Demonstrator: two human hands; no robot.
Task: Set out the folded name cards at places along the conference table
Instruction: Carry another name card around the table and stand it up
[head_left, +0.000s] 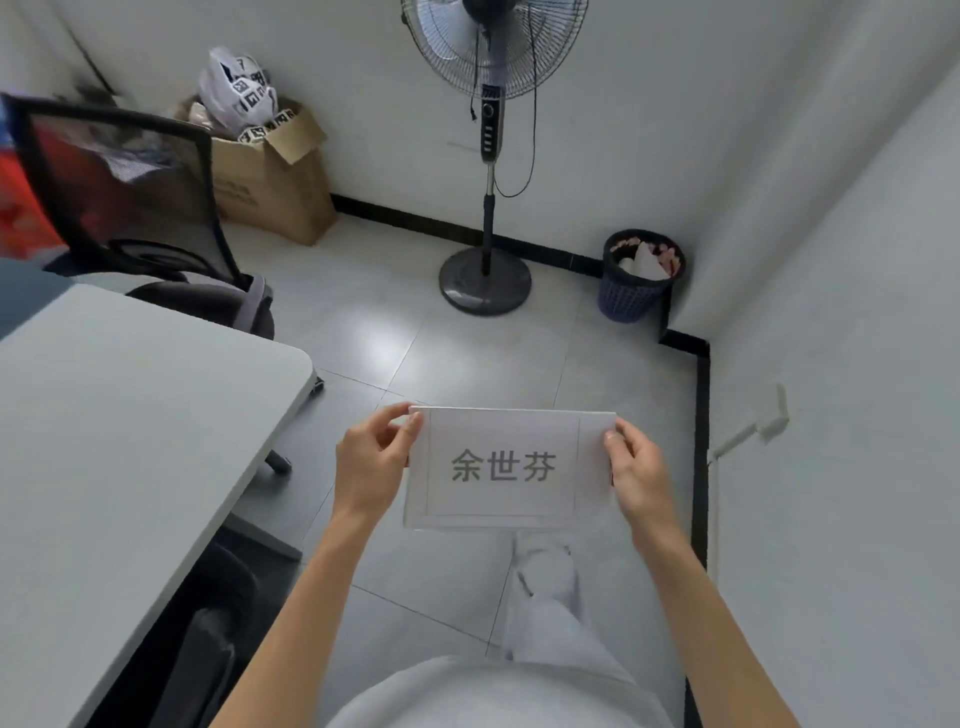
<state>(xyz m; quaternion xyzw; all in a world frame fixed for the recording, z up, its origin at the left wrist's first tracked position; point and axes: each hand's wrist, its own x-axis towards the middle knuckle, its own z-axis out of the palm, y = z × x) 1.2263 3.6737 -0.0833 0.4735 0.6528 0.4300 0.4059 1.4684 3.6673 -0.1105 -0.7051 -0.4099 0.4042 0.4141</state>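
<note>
White name card (503, 467) held flat between both hands, printed face up, over the floor. Left hand (370, 462) pinching its left edge; right hand (638, 467) gripping its right edge. Grey surface (130, 441) well left of the hands.

a pale grey worktop (130, 441) with a rounded corner fills the left side, its top showing only bare surface in view. beside it runs a floor (467, 353) of light grey tiles. on the floor stand a black mesh office chair (135, 208) at the worktop's far end, a brown cardboard box (275, 197) against the wall, a pedestal fan (485, 280) on its round base, and a dark blue waste basket (636, 280) in the corner. a second dark chair (218, 634) sits partly under the worktop's near edge.
</note>
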